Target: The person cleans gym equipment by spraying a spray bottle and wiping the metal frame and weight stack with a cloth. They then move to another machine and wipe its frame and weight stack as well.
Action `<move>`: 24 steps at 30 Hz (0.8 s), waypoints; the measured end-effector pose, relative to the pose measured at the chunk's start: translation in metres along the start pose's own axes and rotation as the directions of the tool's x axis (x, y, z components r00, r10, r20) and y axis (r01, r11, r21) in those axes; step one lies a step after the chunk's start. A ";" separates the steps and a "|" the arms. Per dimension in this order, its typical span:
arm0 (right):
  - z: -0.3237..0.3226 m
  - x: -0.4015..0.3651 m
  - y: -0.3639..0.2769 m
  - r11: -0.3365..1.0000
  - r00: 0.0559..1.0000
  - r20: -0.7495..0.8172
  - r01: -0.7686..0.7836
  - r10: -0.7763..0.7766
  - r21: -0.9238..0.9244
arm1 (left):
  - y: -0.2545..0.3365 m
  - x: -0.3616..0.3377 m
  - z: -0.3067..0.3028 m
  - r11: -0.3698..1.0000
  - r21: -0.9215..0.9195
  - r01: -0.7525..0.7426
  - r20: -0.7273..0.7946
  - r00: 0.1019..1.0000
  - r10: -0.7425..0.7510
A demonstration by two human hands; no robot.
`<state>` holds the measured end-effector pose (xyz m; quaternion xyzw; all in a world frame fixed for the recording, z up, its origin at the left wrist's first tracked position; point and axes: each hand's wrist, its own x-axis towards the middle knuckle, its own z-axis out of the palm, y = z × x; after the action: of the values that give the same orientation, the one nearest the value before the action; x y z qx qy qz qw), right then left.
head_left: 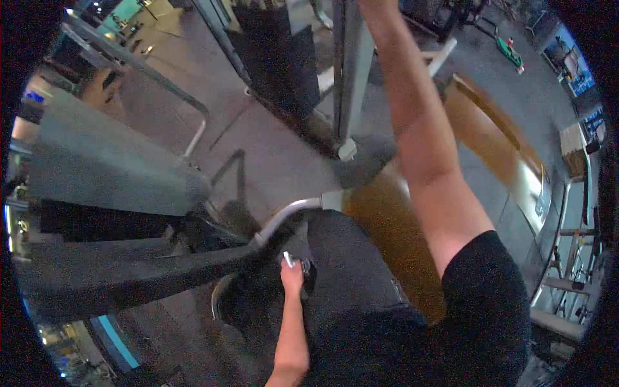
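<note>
My left hand (292,276) is low in the middle of the head view, beside my dark-clothed leg (345,258). Its fingers are closed around a small object with a white tip (287,258); a dark, shiny part shows beside the fingers, and I cannot make out its kind. My right arm (422,135) stretches up past the grey upright (351,84) of a gym machine. Only the base of my right hand (379,5) shows at the top edge. Its fingers lie outside the picture, so anything it touches is hidden.
A curved metal tube (290,211) runs close ahead of my left hand. Brown panels (480,129) stand to the right. A large blurred grey panel (103,155) and dark padded bars (148,274) fill the left. Metal rails (138,68) and a rack (570,258) stand farther out.
</note>
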<state>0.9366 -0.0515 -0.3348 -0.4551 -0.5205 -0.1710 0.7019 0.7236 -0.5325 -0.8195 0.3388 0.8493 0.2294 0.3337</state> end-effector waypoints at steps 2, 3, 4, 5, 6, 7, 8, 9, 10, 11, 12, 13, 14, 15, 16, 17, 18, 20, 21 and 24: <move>-0.005 -0.070 0.031 1.000 0.999 0.031 -0.009 0.009 0.027 | -0.020 0.006 0.006 0.992 -0.112 -0.065 0.005 0.998 0.066; -0.009 -0.102 0.046 0.997 0.999 0.031 -0.008 0.006 0.075 | -0.019 0.004 0.006 0.992 -0.107 -0.067 -0.006 0.998 0.067; -0.011 -0.131 0.060 0.998 0.999 0.047 -0.019 0.016 0.063 | -0.012 0.001 0.005 0.992 -0.103 -0.068 -0.019 0.998 0.066; -0.015 -0.161 0.072 0.999 0.999 0.053 -0.010 0.008 0.038 | -0.007 -0.001 0.001 0.995 -0.088 -0.050 -0.005 0.999 0.050; -0.018 -0.189 0.083 1.000 0.998 0.060 -0.001 0.000 0.015 | -0.002 -0.003 -0.003 0.993 -0.103 -0.050 0.008 0.999 0.052; -0.022 -0.214 0.093 0.990 0.985 0.128 -0.128 0.119 0.059 | 0.001 -0.003 -0.002 0.991 -0.120 -0.052 0.020 0.998 0.055; -0.022 -0.244 0.112 0.988 0.980 0.142 -0.145 0.138 0.044 | -0.003 -0.004 -0.001 0.994 -0.104 -0.034 0.032 0.999 0.037; -0.015 -0.271 0.137 1.000 0.990 0.135 -0.027 0.029 -0.013 | -0.005 -0.001 0.003 0.992 -0.086 -0.096 -0.022 0.995 0.094; -0.013 -0.293 0.150 0.994 0.987 0.140 0.088 -0.077 -0.070 | -0.011 -0.001 0.004 0.987 -0.061 -0.152 -0.073 0.986 0.147; -0.015 -0.308 0.141 0.999 0.998 0.052 -0.038 0.037 0.019 | -0.007 0.002 0.002 0.989 -0.054 -0.141 -0.069 0.988 0.137; -0.012 -0.323 0.152 0.999 0.997 0.066 -0.044 0.043 0.016 | 0.000 0.001 -0.003 0.996 -0.063 -0.062 -0.016 0.998 0.061; -0.009 -0.340 0.165 1.000 1.000 0.027 -0.011 0.012 -0.005 | 0.004 -0.003 -0.006 0.997 -0.068 0.019 0.037 0.999 -0.017; -0.008 -0.357 0.178 0.999 1.000 -0.017 0.022 -0.023 -0.028 | 0.002 -0.005 -0.006 0.997 -0.066 0.029 0.041 0.999 -0.026; -0.013 -0.377 0.184 0.999 1.000 -0.010 0.018 -0.019 -0.028 | 0.001 -0.005 -0.006 0.999 -0.037 0.028 0.025 0.999 -0.027; -0.018 -0.394 0.189 0.994 0.990 0.100 -0.090 0.096 -0.057 | 0.002 -0.004 -0.005 1.000 -0.014 0.019 0.002 1.000 -0.019; -0.022 -0.401 0.191 0.976 0.956 0.205 -0.195 0.212 -0.100 | 0.003 -0.004 -0.005 0.999 -0.029 -0.045 -0.016 0.999 0.045; -0.023 -0.407 0.197 0.976 0.955 0.209 -0.193 0.210 -0.098 | 0.002 -0.001 -0.002 0.999 -0.033 -0.042 -0.017 0.999 0.041; -0.034 -0.421 0.203 0.990 0.954 0.298 0.015 0.029 -0.143 | -0.002 -0.003 -0.001 0.991 -0.126 -0.048 0.000 0.999 0.048; -0.042 -0.440 0.207 0.989 0.948 0.316 0.009 0.039 -0.151 | 0.008 -0.005 -0.008 0.999 -0.033 0.013 0.049 0.999 -0.011; -0.036 -0.477 0.215 0.948 0.878 0.375 -0.317 0.298 -0.010 | -0.007 -0.002 -0.002 0.998 -0.053 -0.045 0.005 0.999 0.045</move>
<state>0.9205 -0.0790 -0.8584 -0.5377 -0.5694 0.0455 0.6201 0.7202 -0.5387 -0.8211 0.3497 0.8338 0.2583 0.3402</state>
